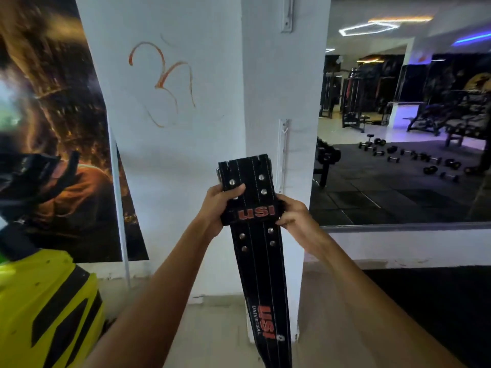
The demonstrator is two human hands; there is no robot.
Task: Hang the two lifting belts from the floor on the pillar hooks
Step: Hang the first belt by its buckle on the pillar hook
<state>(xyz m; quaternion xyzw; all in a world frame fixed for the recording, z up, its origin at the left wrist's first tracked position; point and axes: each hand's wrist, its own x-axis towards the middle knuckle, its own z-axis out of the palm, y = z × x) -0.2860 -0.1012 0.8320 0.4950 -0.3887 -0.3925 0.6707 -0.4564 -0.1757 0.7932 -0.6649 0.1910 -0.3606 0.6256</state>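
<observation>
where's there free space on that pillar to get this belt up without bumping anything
Free: the pillar face between the upper bracket and lower hook strip. Crowded: low down, where the belt and both hands, left hand and right hand, sit by the strip.

Pillar (202, 128) evenly bright; poster (53, 128) at 9 o'clock motion-blurred; ceiling lights (369, 27) smeared at 1 o'clock; wide-angle edge bending.

Both arms reach forward, the left hand (220, 205) and right hand (293, 213) clenched, close together.
</observation>
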